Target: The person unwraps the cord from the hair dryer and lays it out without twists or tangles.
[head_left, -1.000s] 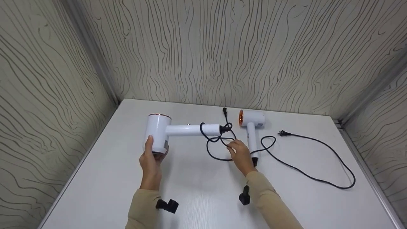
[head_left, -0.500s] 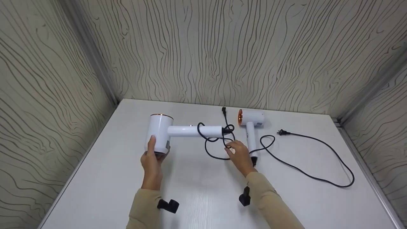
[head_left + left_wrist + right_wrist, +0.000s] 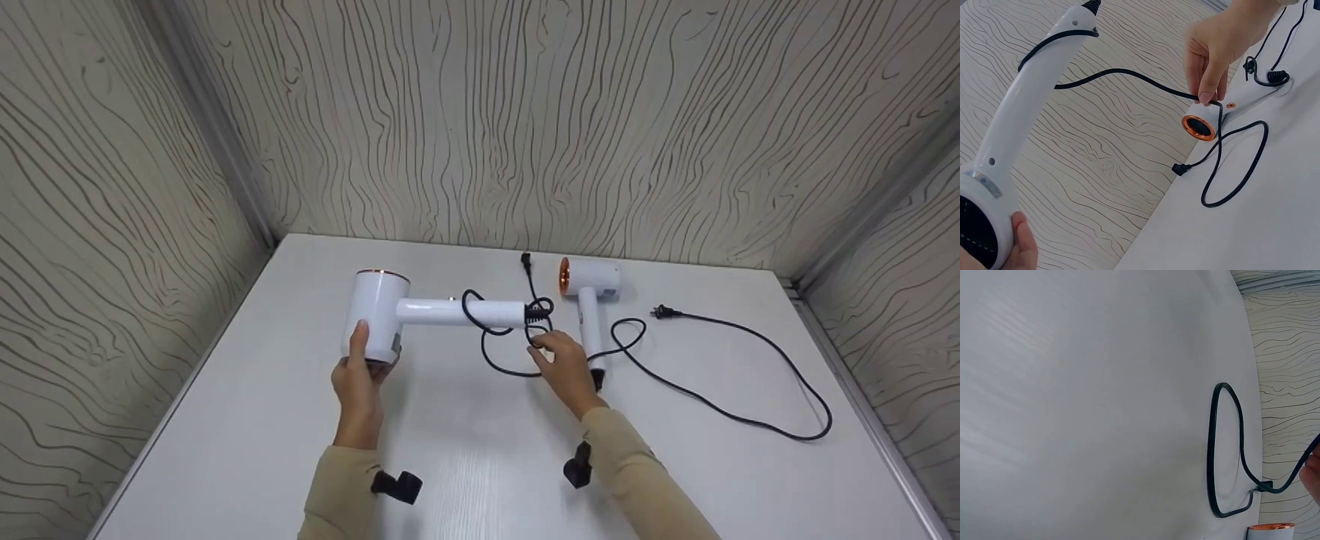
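A white hair dryer (image 3: 375, 311) with a copper-coloured rim is held sideways above the table, its handle pointing right. My left hand (image 3: 358, 386) grips the barrel near its dark lower end, thumb along the near side. Round the handle goes a loop of the dryer's black cord (image 3: 1129, 71). Between thumb and fingers, my right hand (image 3: 566, 367) pinches this cord just below the handle's end. From there the cord curves down to the table, and its plug (image 3: 1180, 169) lies near the back edge. In the right wrist view only some fingertips (image 3: 1311, 475) show at the right edge.
A second white hair dryer (image 3: 596, 277) lies on the white table (image 3: 465, 465) behind my right hand. Its black cord (image 3: 739, 418) spreads over the right side, ending in a plug (image 3: 664, 312). Patterned wall panels (image 3: 480, 120) enclose the table's back and sides.
The held hair dryer has shifted slightly right. The cord by my right fingers now bends in a tighter curve below the handle's end. Both hands keep their hold.
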Demonstrator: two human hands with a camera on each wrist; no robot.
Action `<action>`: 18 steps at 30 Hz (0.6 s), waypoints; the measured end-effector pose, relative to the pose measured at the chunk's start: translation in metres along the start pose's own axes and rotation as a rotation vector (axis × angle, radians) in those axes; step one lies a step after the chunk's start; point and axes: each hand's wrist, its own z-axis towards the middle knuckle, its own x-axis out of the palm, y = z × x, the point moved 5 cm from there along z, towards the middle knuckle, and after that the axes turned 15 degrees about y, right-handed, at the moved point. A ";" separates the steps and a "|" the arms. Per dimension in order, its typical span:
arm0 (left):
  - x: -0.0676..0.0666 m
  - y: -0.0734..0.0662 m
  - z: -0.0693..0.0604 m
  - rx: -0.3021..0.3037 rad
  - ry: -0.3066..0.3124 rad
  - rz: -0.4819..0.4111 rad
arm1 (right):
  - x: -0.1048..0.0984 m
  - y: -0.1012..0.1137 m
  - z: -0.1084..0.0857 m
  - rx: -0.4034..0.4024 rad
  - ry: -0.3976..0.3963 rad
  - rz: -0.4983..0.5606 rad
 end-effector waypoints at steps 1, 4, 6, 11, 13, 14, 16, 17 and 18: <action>0.000 0.000 0.000 -0.001 0.002 0.007 | -0.001 0.001 0.001 -0.004 -0.004 0.001; 0.001 0.001 0.000 -0.001 0.007 0.024 | -0.005 0.004 0.004 -0.013 -0.021 -0.001; 0.001 0.002 0.000 0.000 0.006 0.026 | -0.007 0.006 0.007 -0.017 -0.036 -0.001; 0.000 0.003 0.001 0.004 0.004 0.012 | -0.013 0.011 0.012 -0.037 -0.085 -0.004; 0.000 0.003 0.001 0.007 0.003 0.011 | -0.015 0.014 0.014 -0.043 -0.101 -0.001; 0.000 0.003 0.001 0.006 0.001 0.013 | -0.016 0.015 0.015 -0.046 -0.108 0.003; 0.000 0.003 0.001 0.006 0.003 0.018 | -0.018 0.017 0.016 -0.049 -0.122 0.009; 0.001 0.003 0.001 0.003 0.004 0.023 | -0.020 0.018 0.017 -0.051 -0.129 0.010; 0.001 0.003 0.002 0.002 0.004 0.026 | -0.021 0.019 0.018 -0.052 -0.136 0.015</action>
